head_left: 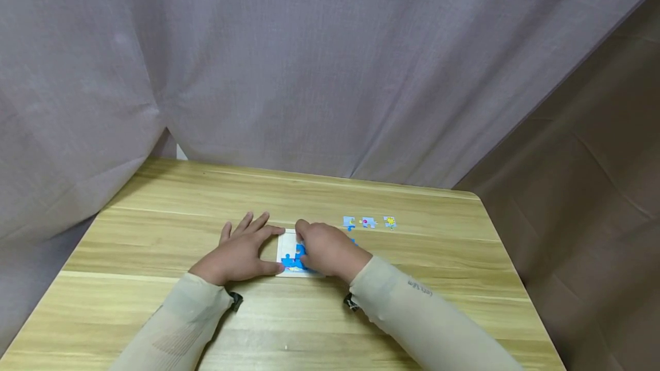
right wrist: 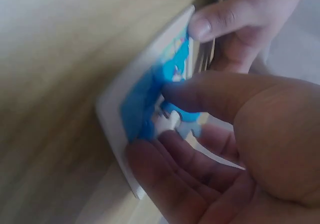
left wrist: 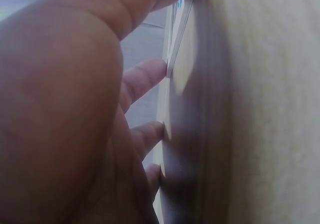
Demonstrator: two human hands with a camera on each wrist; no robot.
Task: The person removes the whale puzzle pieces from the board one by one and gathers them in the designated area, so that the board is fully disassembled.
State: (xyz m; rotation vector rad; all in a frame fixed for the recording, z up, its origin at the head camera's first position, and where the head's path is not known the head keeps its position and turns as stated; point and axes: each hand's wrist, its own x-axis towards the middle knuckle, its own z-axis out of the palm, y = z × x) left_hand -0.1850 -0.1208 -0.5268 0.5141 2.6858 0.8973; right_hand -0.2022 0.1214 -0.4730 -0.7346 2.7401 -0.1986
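Observation:
A small white puzzle frame (head_left: 287, 240) lies on the table, with blue jigsaw pieces (head_left: 287, 261) along its lower part and a bare upper left. My left hand (head_left: 241, 255) spreads its fingers at the frame's left side, index fingertip at the upper corner and thumb at the lower one. Over the frame's right part, my right hand (head_left: 330, 248) pinches a blue and white puzzle piece (right wrist: 182, 112) between thumb and fingers. In the right wrist view this piece is just above the blue pieces in the frame; whether it touches them is unclear. My right hand hides much of the frame.
Beyond my right hand lie loose puzzle pieces: one with a yellow shape (head_left: 349, 221), one with a pink spot (head_left: 368, 222) and one with a yellow flower (head_left: 390, 221). A bit of blue (head_left: 353, 240) shows beside the hand. Grey curtains (head_left: 309, 73) hang behind the wooden table (head_left: 438, 279).

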